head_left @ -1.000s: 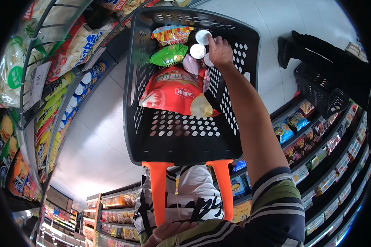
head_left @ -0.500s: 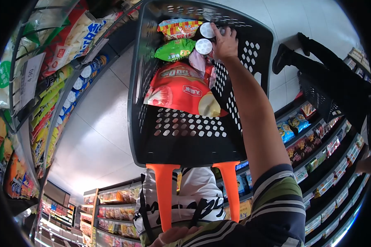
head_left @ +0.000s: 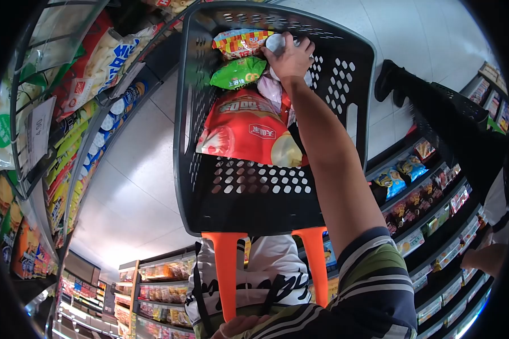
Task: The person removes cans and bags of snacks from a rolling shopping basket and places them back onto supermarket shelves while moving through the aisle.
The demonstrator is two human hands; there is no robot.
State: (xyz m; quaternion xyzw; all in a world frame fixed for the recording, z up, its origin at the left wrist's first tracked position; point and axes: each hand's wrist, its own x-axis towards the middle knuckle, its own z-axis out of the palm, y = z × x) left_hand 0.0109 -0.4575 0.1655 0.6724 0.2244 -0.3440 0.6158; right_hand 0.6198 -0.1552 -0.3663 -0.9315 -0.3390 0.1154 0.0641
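My right hand (head_left: pixel 290 61) reaches into a dark grey shopping basket (head_left: pixel 254 217) at its far end. The fingers curl over white-lidded cans (head_left: pixel 275 43), with thumb and fingers around one whose body my hand hides. Left of the cans lie an orange-yellow snack bag (head_left: pixel 240 43) and a green snack bag (head_left: pixel 237 72). Nearer are a pink packet (head_left: pixel 270 90) and a large red chip bag (head_left: pixel 246 127). At the bottom edge my left hand (head_left: pixel 240 326) is closed at the end of the basket's orange handle (head_left: pixel 225 271), partly hidden by my shirt.
A snack rack (head_left: pixel 85 130) with bags and canisters stands close on the left. Low shelves (head_left: pixel 435 226) of packets run along the right. Another person's dark-clothed leg (head_left: pixel 424 96) and a second basket (head_left: pixel 464 104) are at the right. Shelves (head_left: pixel 158 291) stand behind me.
My right hand has shifted left, from beside the cans to over them, covering one lid. The other person's legs have moved at the right. My left hand stays at the handle.
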